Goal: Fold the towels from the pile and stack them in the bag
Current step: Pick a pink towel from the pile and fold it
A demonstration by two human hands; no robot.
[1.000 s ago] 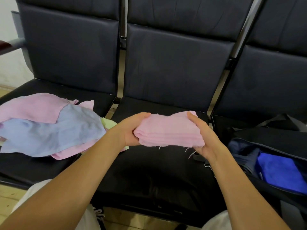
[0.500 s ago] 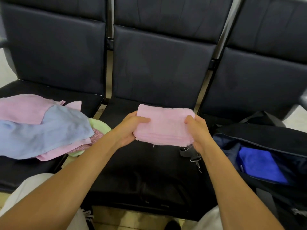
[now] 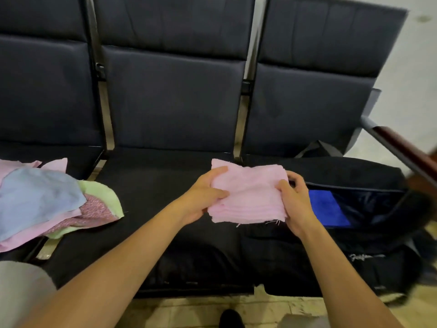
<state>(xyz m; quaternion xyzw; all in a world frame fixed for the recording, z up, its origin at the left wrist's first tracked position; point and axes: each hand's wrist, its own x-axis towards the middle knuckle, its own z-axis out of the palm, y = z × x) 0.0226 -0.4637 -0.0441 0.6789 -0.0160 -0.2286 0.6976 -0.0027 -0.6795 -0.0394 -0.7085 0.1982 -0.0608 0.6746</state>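
Observation:
A folded pink towel (image 3: 250, 195) is held in the air above the right part of the middle seat. My left hand (image 3: 203, 195) grips its left edge, thumb on top. My right hand (image 3: 293, 200) grips its right edge, fingers curled around it. Just to the right, a dark open bag (image 3: 369, 176) lies on the right seat with a folded blue towel (image 3: 328, 209) inside. The pile of unfolded towels (image 3: 42, 200) in blue, pink, green and patterned cloth lies on the left seat.
Three dark padded seats (image 3: 165, 181) stand joined in a row with metal bars between the backrests. A wooden armrest (image 3: 406, 152) juts out at the far right above the bag. Tiled floor and a dark shoe (image 3: 230, 318) show below.
Both hands have carried the folded pink towel to the right, from over the middle seat to the bag's left edge. The view has also turned right, showing more of the bag.

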